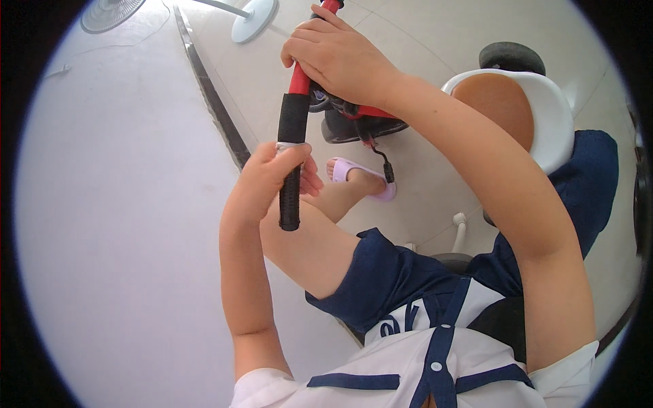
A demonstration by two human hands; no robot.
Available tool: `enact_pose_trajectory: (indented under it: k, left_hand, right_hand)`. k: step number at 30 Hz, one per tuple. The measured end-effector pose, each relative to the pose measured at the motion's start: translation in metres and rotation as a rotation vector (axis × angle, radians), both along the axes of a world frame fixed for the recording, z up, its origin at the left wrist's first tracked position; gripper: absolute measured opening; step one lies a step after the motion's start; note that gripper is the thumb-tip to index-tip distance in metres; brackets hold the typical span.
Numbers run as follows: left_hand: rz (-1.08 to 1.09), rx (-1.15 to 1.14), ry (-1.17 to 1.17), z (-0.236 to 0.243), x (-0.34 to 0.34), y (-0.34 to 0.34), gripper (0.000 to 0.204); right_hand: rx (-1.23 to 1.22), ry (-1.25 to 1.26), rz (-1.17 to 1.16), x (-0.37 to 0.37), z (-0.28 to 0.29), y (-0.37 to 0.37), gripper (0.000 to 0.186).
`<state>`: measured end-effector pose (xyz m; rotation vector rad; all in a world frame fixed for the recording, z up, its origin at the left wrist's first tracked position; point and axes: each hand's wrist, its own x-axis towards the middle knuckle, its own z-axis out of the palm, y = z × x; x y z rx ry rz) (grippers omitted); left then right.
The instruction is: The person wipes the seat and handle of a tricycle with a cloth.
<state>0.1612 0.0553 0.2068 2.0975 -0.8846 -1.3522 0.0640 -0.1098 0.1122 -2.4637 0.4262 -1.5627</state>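
A red bar (298,81) with a black sleeve and a ribbed black end grip (290,204) runs upright through the upper middle of the head view. My left hand (279,170) holds it around a pale band at the top of the grip, thumb across it and fingers loosely curled. Higher up, my right hand (337,54) is closed over the red part of the bar. Below that hand sits a red-and-black body (367,121) with dark wheels and a dangling black lever (388,170), partly hidden by my right arm.
A white seat with a tan pad (491,102) stands at the right by a black wheel (510,53). My sandalled foot (367,182) rests on the tiled floor (422,197). A fan (112,15) and stand base (250,24) are at the top left, beside a white surface (122,204).
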Motion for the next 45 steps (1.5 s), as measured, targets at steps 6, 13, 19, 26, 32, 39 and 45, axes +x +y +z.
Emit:
enact_pose_trajectory:
  k: [6, 13, 19, 26, 32, 39, 45]
  left_hand:
    - [-0.189, 0.194, -1.380, -0.006, -0.051, -0.003, 0.032]
    - [-0.100, 0.008, -0.657, -0.001, -0.013, -0.002, 0.020]
    - [0.029, -0.126, 0.477, -0.017, 0.020, 0.003, 0.021]
    - [-0.054, -0.194, 0.909, -0.047, 0.033, 0.011, 0.030]
    - [-0.088, -0.085, -0.657, -0.005, -0.018, 0.010, 0.036]
    - [-0.087, -0.306, -1.023, -0.017, -0.042, 0.019, 0.033]
    - [-0.060, -0.393, -0.936, -0.014, -0.039, 0.022, 0.032]
  right_hand:
    - [0.010, 0.025, -0.008, 0.003, 0.002, 0.001, 0.005]
    - [0.008, -0.010, -0.013, 0.000, 0.001, 0.001, 0.004]
    - [0.056, 0.000, 0.052, 0.000, 0.001, 0.001, 0.006]
    - [0.083, -0.014, 0.106, -0.003, 0.002, 0.000, 0.009]
    - [0.097, 0.002, 0.116, -0.001, 0.004, -0.001, 0.009]
    - [0.132, 0.007, 0.136, -0.005, 0.007, 0.002, 0.014]
    - [0.267, -0.026, 0.320, -0.010, 0.013, 0.049, 0.028]
